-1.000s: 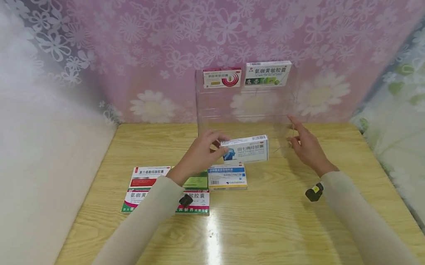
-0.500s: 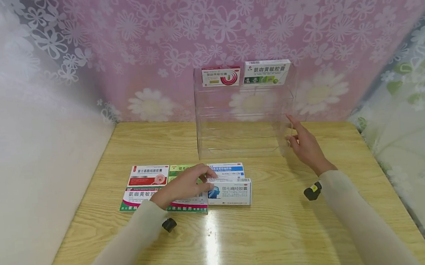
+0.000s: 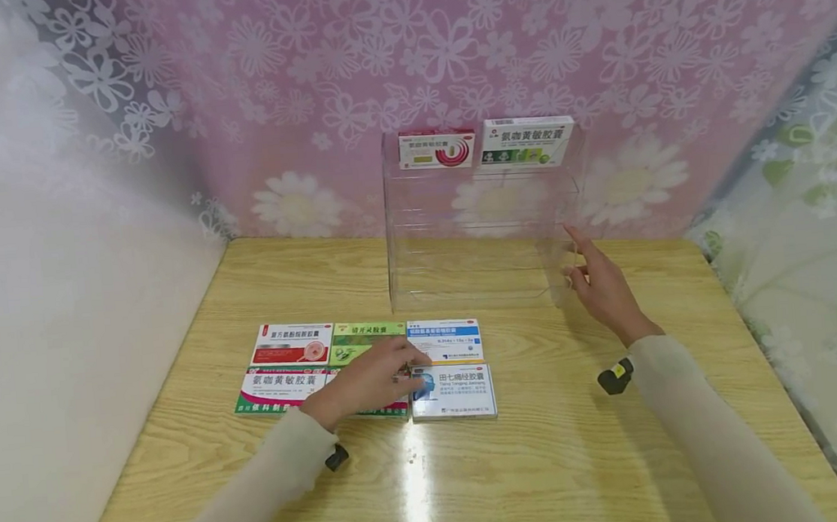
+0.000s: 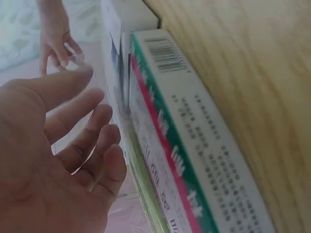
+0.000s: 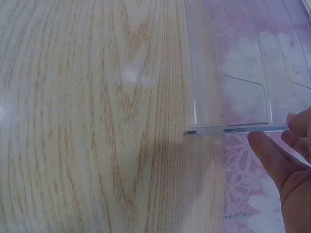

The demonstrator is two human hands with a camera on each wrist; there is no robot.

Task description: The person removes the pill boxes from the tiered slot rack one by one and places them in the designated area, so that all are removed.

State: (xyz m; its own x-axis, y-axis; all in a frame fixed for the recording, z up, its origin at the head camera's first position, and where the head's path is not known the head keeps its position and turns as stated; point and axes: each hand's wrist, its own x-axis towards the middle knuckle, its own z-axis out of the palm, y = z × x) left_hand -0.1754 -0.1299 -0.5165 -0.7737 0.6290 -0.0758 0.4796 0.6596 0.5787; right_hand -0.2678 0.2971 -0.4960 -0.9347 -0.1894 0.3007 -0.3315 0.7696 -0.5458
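Observation:
In the head view my left hand (image 3: 369, 380) hovers over the medicine boxes, its fingertips at the left edge of a white-and-blue medicine box (image 3: 462, 393). That box lies flat at the front right of the group. The left wrist view shows the hand (image 4: 68, 141) with relaxed fingers and nothing between them, beside a green, pink and white box (image 4: 160, 121). My right hand (image 3: 605, 291) holds the right side of a clear display rack (image 3: 482, 276); in the right wrist view thumb and finger meet the rack's side edge (image 5: 243, 129).
Red-and-white (image 3: 292, 345), green (image 3: 365, 331) and blue-and-white (image 3: 445, 341) boxes form the back row, touching or nearly so. Two boxes, one red-and-white (image 3: 437, 151) and one green-and-white (image 3: 527, 143), stand in the rack's top tier. A flowered cloth (image 3: 288, 99) hangs behind.
My left hand has brought the white-and-blue box down from in front of the rack to the table. The box has gone from tilted to flat, and the fingers have loosened. The right hand stays put.

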